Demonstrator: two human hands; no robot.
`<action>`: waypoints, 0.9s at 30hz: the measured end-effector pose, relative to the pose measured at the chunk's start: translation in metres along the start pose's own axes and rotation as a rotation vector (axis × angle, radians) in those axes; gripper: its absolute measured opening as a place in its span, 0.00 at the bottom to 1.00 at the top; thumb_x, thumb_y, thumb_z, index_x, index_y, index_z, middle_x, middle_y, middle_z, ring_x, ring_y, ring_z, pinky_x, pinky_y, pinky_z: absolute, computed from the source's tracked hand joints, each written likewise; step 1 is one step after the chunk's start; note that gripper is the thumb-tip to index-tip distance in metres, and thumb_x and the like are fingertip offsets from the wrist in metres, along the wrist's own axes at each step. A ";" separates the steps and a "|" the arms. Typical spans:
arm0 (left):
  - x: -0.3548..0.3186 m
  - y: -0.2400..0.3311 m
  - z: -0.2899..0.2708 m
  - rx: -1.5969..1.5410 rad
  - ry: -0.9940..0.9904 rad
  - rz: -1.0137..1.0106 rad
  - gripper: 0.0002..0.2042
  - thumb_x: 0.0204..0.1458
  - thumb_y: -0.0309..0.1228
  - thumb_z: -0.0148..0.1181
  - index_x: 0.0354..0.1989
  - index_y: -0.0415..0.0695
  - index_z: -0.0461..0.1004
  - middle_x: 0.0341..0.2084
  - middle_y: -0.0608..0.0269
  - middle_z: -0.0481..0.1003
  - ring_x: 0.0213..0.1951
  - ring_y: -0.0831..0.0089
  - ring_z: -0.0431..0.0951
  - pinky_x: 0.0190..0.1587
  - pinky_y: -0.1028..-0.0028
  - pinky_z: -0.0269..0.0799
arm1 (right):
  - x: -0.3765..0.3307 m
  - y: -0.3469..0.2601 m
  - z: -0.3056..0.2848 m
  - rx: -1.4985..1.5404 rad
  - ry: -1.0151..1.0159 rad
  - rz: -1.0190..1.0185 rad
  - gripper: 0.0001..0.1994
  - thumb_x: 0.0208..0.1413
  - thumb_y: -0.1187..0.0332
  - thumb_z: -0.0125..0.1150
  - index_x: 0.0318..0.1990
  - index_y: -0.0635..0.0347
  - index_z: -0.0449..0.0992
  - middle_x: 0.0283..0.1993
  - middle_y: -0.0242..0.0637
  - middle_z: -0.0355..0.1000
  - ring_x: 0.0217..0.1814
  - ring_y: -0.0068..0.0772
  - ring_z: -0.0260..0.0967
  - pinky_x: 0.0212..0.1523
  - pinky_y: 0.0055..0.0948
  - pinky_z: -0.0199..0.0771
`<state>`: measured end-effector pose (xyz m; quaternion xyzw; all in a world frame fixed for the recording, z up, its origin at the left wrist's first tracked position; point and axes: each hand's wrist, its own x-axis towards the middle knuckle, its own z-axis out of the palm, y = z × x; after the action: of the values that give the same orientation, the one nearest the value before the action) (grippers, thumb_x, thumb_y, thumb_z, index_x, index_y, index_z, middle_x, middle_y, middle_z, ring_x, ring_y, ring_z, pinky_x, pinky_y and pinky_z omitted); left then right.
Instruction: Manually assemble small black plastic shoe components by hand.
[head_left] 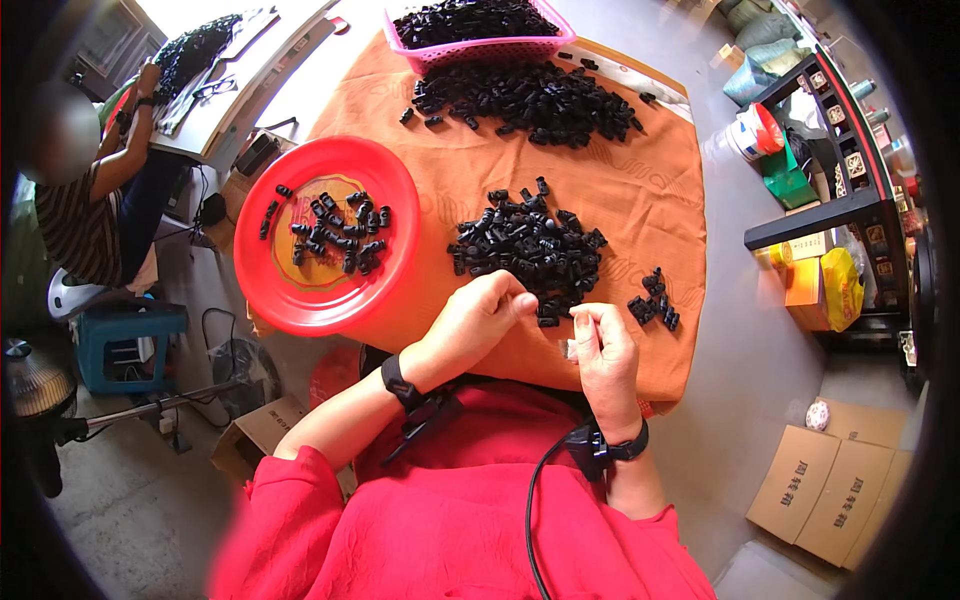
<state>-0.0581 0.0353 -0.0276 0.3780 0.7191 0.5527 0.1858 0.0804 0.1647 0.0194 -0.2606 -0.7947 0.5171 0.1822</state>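
I see both of my forearms coming up from the lower edge, bare below pushed-up red sleeves, each with 1 black band at the wrist. My left hand [478, 318] is curled loosely, knuckles up, its fingertips [524, 300] pinched together and pointing right. My right hand [604, 345] stands just beside it, fingers bent, thumb and forefinger closed in a pinch. The 2 hands sit near each other, not touching.

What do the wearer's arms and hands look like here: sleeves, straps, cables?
Both hands bare, no gloves: left hand, right hand. Red sleeves pushed up the forearms. Black wristband on the left wrist, another on the right with a small black unit and a black cable trailing down.
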 end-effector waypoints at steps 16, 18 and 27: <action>-0.004 0.013 -0.007 0.488 -0.090 -0.066 0.11 0.52 0.33 0.63 0.38 0.40 0.70 0.30 0.54 0.72 0.36 0.56 0.77 0.39 0.62 0.73 | -0.002 0.009 0.004 -0.021 -0.016 -0.034 0.05 0.66 0.69 0.54 0.40 0.61 0.72 0.25 0.33 0.72 0.24 0.25 0.75 0.24 0.25 0.74; -0.003 0.010 -0.007 0.248 -0.104 -0.089 0.11 0.55 0.35 0.61 0.38 0.41 0.71 0.27 0.58 0.71 0.31 0.63 0.75 0.34 0.66 0.72 | -0.002 0.004 0.003 -0.037 -0.019 -0.021 0.05 0.66 0.69 0.54 0.41 0.61 0.72 0.25 0.33 0.72 0.23 0.25 0.75 0.25 0.25 0.74; -0.011 0.011 -0.002 -1.242 -0.392 -0.825 0.14 0.64 0.43 0.53 0.35 0.44 0.72 0.20 0.72 0.67 0.19 0.85 0.62 0.18 0.84 0.50 | -0.009 -0.004 0.005 0.100 -0.136 -0.013 0.07 0.64 0.70 0.56 0.46 0.62 0.73 0.24 0.33 0.75 0.23 0.20 0.74 0.24 0.23 0.74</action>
<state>-0.0485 0.0272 -0.0188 -0.0034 0.3134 0.6639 0.6789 0.0840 0.1541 0.0205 -0.2103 -0.7801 0.5714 0.1442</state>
